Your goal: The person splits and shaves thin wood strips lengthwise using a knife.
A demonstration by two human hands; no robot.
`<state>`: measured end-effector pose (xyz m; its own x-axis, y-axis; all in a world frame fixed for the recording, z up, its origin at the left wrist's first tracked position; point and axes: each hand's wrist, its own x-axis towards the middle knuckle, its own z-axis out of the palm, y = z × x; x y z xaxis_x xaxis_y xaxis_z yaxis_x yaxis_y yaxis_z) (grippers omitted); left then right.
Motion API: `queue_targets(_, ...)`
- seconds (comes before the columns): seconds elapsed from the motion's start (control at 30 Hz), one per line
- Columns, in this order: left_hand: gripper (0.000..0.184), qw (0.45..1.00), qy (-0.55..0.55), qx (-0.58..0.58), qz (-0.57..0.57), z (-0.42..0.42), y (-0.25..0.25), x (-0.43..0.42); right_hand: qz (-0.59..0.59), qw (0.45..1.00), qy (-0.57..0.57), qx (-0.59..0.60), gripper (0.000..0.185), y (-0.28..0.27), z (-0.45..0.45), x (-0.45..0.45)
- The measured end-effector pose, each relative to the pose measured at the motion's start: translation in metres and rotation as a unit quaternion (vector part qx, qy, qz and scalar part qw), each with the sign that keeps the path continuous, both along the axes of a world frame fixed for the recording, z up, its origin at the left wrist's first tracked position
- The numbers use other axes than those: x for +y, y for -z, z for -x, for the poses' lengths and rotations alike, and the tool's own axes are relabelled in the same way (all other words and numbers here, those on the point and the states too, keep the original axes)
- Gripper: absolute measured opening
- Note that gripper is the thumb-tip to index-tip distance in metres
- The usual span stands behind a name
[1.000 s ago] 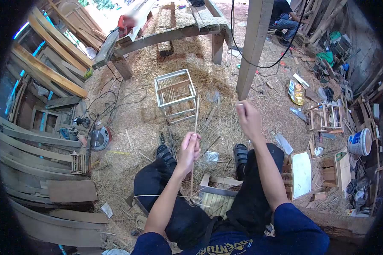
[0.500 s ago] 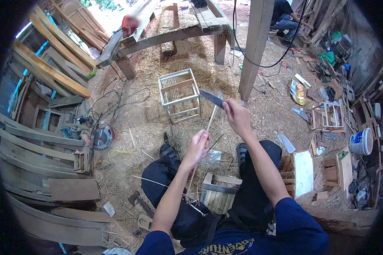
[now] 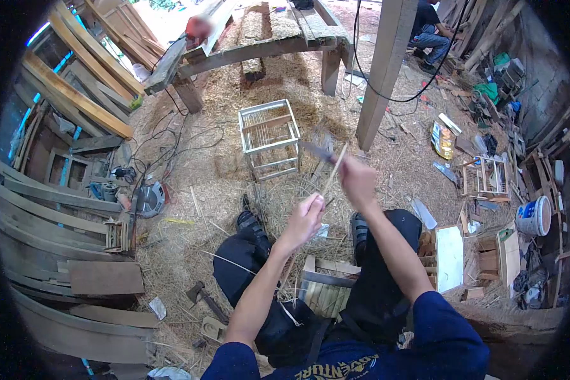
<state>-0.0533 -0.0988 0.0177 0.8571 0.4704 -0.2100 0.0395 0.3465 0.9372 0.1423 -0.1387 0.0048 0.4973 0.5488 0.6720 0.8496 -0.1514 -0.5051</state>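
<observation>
My left hand is closed around a thin bamboo strip, which slants up to the right past my fingers and down towards my lap. In my right hand is a knife, its blade smeared by motion and lying close to the strip's upper part. Beyond both hands, a small wooden frame with thin rods stands on the shavings. Between my legs is a low slatted wooden piece. Another thin strip rests across my left knee.
A workbench stands ahead, beside a wooden post. Curved planks and a circular saw lie left, with a hatchet nearer me. Rightward are a white bucket and another person.
Both hands have shifted slightly right, my left one also a little up. The knife has moved along the strip and its blade is now blurred.
</observation>
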Motion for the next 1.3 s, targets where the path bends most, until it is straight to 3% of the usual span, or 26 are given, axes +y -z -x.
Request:
queue_targets(0.07,0.029,1.000,-0.014,-0.002,0.009,-0.003,-0.002,-0.001,0.027,0.997,-0.035,-0.062,0.018,0.002,0.017,-0.004)
queue_targets(0.2,0.029,0.999,-0.040,-0.004,0.016,0.000,-0.005,0.009,-0.032,0.980,0.092,0.173,0.015,-0.001,-0.017,0.008)
queue_targets(0.23,0.029,0.999,-0.046,-0.006,0.026,0.001,-0.003,0.011,-0.002,0.977,0.117,0.179,0.019,-0.009,-0.020,0.006)
queue_targets(0.33,0.029,0.995,-0.059,-0.011,-0.076,-0.004,0.018,0.018,-0.072,0.994,0.027,0.080,0.022,-0.015,-0.004,-0.005)
queue_targets(0.53,0.028,0.984,-0.068,0.017,-0.163,-0.003,0.032,0.019,-0.003,1.000,0.006,0.011,0.024,-0.012,0.008,0.007)
queue_targets(0.63,0.026,0.990,-0.066,0.044,-0.116,0.005,0.020,0.019,0.018,0.998,-0.042,-0.035,0.023,-0.002,0.026,0.001)
queue_targets(0.73,0.026,0.995,-0.055,0.024,-0.075,0.004,0.014,0.017,-0.060,0.998,-0.025,0.026,0.023,-0.008,0.014,0.008)
queue_targets(0.77,0.026,0.995,-0.054,0.025,-0.085,0.004,0.017,0.017,-0.011,0.999,0.035,0.037,0.021,-0.009,0.006,0.011)
queue_targets(0.9,0.026,0.996,-0.053,0.024,-0.073,0.004,0.019,0.016,-0.001,0.997,-0.060,-0.050,0.022,0.000,0.032,-0.005)
queue_targets(1.0,0.027,0.996,-0.042,0.035,-0.063,-0.001,0.009,0.013,-0.074,0.997,0.013,0.029,0.023,-0.003,0.014,0.005)
queue_targets(1.03,0.027,0.996,-0.040,0.040,-0.065,-0.001,0.007,0.012,-0.007,0.998,0.047,0.043,0.022,-0.007,0.006,0.004)
queue_targets(1.13,0.028,0.997,-0.051,0.028,-0.044,0.002,0.013,0.011,-0.031,0.995,-0.066,-0.075,0.028,0.004,0.032,-0.008)
queue_targets(1.17,0.028,0.997,-0.055,0.036,-0.052,-0.001,0.013,0.011,0.015,0.994,-0.058,-0.091,0.029,0.004,0.032,-0.011)
queue_targets(1.3,0.029,0.992,-0.067,0.057,-0.086,0.000,0.015,0.009,0.000,0.999,0.050,0.021,0.026,0.000,0.010,0.007)
